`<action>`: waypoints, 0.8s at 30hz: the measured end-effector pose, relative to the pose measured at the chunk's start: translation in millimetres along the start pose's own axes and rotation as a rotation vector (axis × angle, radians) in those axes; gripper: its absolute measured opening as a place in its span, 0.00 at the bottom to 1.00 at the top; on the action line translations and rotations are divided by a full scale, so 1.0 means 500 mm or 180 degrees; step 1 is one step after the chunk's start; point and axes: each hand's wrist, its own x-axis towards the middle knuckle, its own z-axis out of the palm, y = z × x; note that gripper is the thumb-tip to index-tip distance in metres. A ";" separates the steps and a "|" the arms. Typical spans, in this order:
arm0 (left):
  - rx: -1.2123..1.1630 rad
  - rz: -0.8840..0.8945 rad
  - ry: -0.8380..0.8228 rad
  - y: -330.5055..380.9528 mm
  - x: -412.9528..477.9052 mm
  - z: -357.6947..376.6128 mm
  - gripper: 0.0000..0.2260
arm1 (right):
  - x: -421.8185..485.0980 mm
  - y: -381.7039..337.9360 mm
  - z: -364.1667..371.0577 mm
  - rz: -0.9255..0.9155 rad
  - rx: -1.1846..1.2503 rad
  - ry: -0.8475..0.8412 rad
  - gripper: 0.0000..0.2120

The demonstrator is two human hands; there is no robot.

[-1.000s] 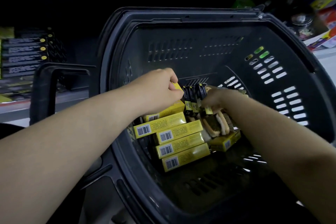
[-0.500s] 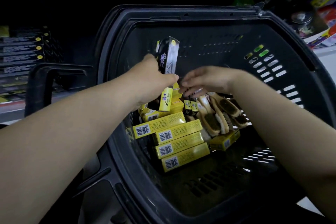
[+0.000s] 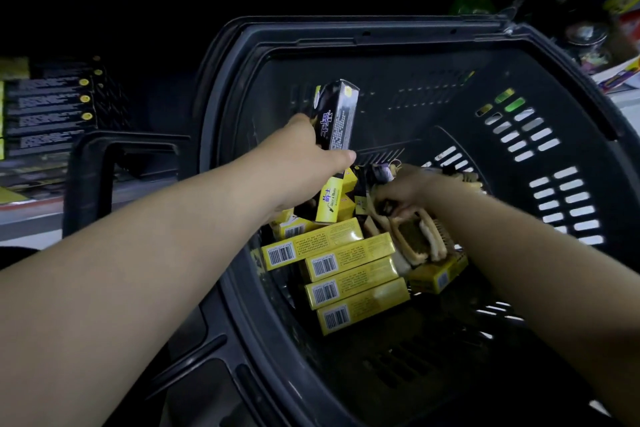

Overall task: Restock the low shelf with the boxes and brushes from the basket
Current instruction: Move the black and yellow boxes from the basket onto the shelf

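Held box (image 3: 337,121): Chinese characters, possibly "Jazz & Blues"; yellow boxes (image 3: 349,265): barcodes, digits illegible.

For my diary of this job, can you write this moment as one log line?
left hand holds black-and-yellow box | right hand grips wooden brushes | yellow boxes lie in basket

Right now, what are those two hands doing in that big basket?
A person is unpacking a dark shopping basket to fill a shelf. The left hand holds a black-and-yellow box upright above the pile. The right hand is down among the wooden brushes, curled over them. A row of yellow boxes lies in the basket, not yet taken out. Dark boxes sit stacked on the low shelf at the left.
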 end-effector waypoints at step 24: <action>-0.0677 0.0170 0.0258 0.005 0.008 0.000 0.14 | 0.022 -0.027 -0.002 -0.0463 -0.0969 0.0069 0.14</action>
